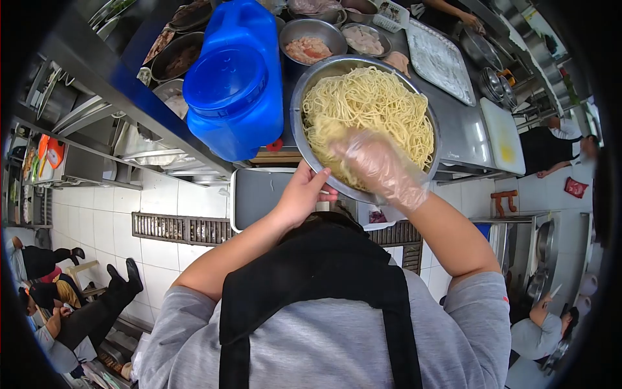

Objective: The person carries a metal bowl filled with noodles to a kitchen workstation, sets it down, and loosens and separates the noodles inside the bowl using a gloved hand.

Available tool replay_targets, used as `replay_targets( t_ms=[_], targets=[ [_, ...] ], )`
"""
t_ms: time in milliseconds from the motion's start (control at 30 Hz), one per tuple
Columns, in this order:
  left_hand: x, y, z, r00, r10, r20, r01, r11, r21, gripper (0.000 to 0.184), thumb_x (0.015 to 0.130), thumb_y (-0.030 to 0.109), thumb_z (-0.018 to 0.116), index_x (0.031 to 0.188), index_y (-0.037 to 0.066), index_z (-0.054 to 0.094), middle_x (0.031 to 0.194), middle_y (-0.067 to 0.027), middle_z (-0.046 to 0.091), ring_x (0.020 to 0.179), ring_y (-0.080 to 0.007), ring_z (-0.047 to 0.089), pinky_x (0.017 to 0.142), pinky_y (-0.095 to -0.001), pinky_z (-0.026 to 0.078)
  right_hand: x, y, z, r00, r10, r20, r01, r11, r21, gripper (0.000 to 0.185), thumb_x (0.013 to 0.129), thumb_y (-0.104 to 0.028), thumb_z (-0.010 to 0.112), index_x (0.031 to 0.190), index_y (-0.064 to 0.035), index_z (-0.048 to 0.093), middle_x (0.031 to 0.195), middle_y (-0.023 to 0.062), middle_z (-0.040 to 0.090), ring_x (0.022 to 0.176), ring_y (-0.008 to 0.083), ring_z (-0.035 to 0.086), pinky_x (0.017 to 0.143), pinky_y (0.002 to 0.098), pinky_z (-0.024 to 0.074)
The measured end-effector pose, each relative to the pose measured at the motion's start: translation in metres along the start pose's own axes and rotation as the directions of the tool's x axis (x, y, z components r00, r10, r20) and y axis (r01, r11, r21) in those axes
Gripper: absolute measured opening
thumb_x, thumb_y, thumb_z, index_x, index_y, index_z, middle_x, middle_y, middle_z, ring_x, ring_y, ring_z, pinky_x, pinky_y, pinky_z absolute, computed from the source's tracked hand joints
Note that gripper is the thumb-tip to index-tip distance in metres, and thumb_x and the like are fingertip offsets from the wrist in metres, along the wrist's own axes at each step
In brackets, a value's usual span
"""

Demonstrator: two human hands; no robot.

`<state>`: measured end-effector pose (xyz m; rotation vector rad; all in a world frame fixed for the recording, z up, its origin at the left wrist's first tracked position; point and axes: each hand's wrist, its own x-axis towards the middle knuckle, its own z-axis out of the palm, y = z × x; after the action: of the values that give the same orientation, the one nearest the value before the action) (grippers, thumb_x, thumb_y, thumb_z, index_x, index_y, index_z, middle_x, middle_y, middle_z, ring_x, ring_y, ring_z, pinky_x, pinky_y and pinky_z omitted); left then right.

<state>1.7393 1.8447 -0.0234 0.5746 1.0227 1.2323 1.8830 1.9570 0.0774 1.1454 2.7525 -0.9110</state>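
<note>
A large steel bowl (297, 110) full of thin yellow noodles (372, 97) sits at the front edge of the counter. My left hand (304, 193) grips the bowl's near left rim, thumb up by the edge and fingers curled beneath it. Inside the bowl, my right hand (376, 162) wears a clear plastic glove and is closed on noodles at the near side. Motion smears its fingertips and the strands around them.
Left of the bowl stands a blue plastic jug (236, 91). Behind are bowls of raw meat (308, 49), a metal tray (440, 61) and a white cutting board (502, 136). A grey-lidded container (259, 194) is below. Other people are at both sides.
</note>
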Motion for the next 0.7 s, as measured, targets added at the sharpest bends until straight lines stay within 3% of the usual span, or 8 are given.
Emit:
replay_targets(
  t_ms=[33,167,367,500,533,600,667,700],
  targets=[
    [-0.001,0.000,0.002,1.000,0.000,-0.012,0.000,1.000,-0.020,0.024,0.102,0.019,0.050,0.123,0.009,0.044,0.103,-0.0044,0.058,0.083,-0.0111,0.060,0.073,-0.0295,0.056,0.000,-0.009,-0.010,0.962,0.264,0.064,-0.271,0.915,0.298,0.047,0.095,-0.043,0.056,0.126,-0.0064,0.057,0.104,0.0152,0.062,0.095,0.0242,0.059,0.086,0.0385,0.0459],
    [-0.004,0.003,0.000,1.000,-0.015,-0.015,0.015,1.000,-0.019,0.022,0.102,0.020,0.050,0.122,0.010,0.044,0.100,-0.0040,0.058,0.082,-0.0111,0.060,0.074,-0.0295,0.056,-0.002,0.002,-0.044,0.901,0.433,0.004,-0.328,0.678,0.658,0.040,0.091,-0.027,0.060,0.123,-0.0023,0.055,0.094,0.0101,0.062,0.091,0.0163,0.057,0.084,0.0305,0.0461],
    [-0.004,0.003,0.004,1.000,-0.011,-0.017,0.010,0.999,-0.032,0.021,0.102,0.020,0.049,0.121,0.011,0.044,0.098,-0.0037,0.058,0.081,-0.0110,0.060,0.074,-0.0299,0.056,0.004,0.050,-0.080,0.903,-0.026,-0.429,0.169,0.939,0.299,0.046,0.078,-0.002,0.059,0.124,-0.0041,0.056,0.098,0.0076,0.063,0.085,0.0149,0.057,0.081,0.0248,0.0468],
    [-0.004,0.002,0.004,1.000,-0.005,-0.018,0.004,1.000,-0.020,0.021,0.103,0.020,0.049,0.121,0.011,0.044,0.099,-0.0038,0.058,0.081,-0.0111,0.060,0.074,-0.0303,0.056,0.003,0.042,-0.065,0.862,-0.034,-0.506,0.098,0.990,0.101,0.046,0.079,-0.004,0.065,0.124,-0.0042,0.057,0.087,0.0030,0.062,0.075,0.0096,0.057,0.070,0.0243,0.0476],
    [-0.004,0.002,0.004,1.000,-0.004,-0.017,0.003,1.000,-0.021,0.021,0.103,0.020,0.048,0.121,0.011,0.044,0.099,-0.0039,0.058,0.081,-0.0112,0.060,0.074,-0.0304,0.056,0.005,0.061,-0.040,0.836,-0.167,-0.522,0.177,0.984,-0.031,0.056,0.076,-0.005,0.068,0.130,-0.0079,0.054,0.102,0.0071,0.061,0.089,0.0150,0.058,0.079,0.0269,0.0480],
    [-0.004,0.003,0.004,1.000,-0.012,-0.017,0.012,1.000,-0.013,0.021,0.103,0.020,0.048,0.121,0.011,0.044,0.099,-0.0040,0.058,0.081,-0.0114,0.060,0.074,-0.0305,0.057,-0.006,0.060,-0.025,0.799,-0.295,-0.523,0.247,0.955,-0.162,0.066,0.074,-0.005,0.070,0.137,-0.0116,0.050,0.118,0.0111,0.060,0.103,0.0204,0.060,0.088,0.0295,0.0484],
    [-0.004,0.003,0.004,1.000,-0.018,-0.023,0.018,1.000,-0.013,0.022,0.103,0.020,0.048,0.122,0.010,0.043,0.099,-0.0042,0.058,0.081,-0.0115,0.060,0.074,-0.0306,0.057,-0.025,0.031,-0.027,0.962,-0.241,-0.128,0.135,0.830,-0.542,0.080,0.071,-0.008,0.071,0.145,-0.0191,0.042,0.142,0.0170,0.045,0.126,0.0317,0.049,0.098,0.0383,0.0463],
    [-0.004,0.003,0.004,0.999,-0.020,-0.026,0.020,1.000,-0.008,0.023,0.103,0.020,0.048,0.122,0.010,0.043,0.100,-0.0043,0.058,0.081,-0.0116,0.060,0.074,-0.0307,0.057,-0.031,0.034,-0.020,0.962,-0.244,-0.124,0.141,0.829,-0.541,0.080,0.071,-0.008,0.071,0.145,-0.0191,0.042,0.142,0.0170,0.045,0.126,0.0317,0.049,0.098,0.0383,0.0463]
  ],
)
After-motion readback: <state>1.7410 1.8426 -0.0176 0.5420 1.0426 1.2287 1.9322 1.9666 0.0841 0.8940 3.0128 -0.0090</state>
